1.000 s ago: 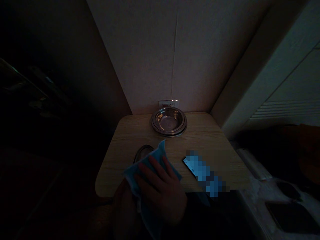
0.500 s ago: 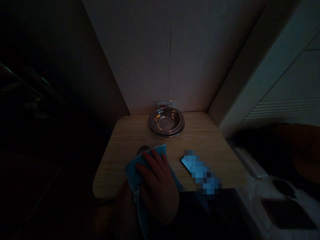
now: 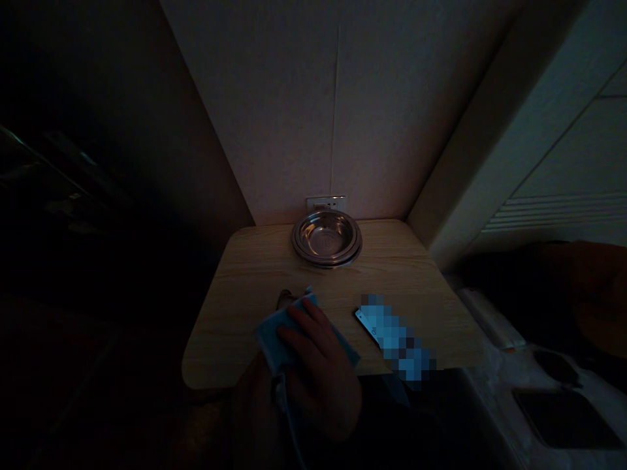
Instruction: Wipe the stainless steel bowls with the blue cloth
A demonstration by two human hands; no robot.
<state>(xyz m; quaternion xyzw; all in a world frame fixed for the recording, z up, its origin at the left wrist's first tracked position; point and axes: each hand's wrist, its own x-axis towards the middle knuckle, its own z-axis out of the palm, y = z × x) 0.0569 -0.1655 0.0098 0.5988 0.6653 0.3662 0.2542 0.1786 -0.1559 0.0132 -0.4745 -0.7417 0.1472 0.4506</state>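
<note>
A light blue cloth (image 3: 278, 339) is folded over something in front of me, just above the near part of the small table. My right hand (image 3: 318, 372) presses on the cloth, fingers bent over its top. My left hand (image 3: 255, 405) is closed low on the left side, in deep shadow and partly under the cloth. A dark, rounded, shiny rim (image 3: 285, 299) pokes out past the cloth's far edge; the rest of that thing is covered, so its kind cannot be made out.
Stacked metal bowls (image 3: 327, 238) stand at the back of the wood-grain table (image 3: 220, 313), below a wall socket (image 3: 326, 202). A lit phone (image 3: 369, 326), partly pixelated, lies to the right. A dark flat object (image 3: 565, 418) rests on a pale surface at lower right.
Both hands and the cloth have shifted slightly right and towards me. The cloth's far edge has drawn back, baring a little more of the rounded rim. Bowls and phone stay put.
</note>
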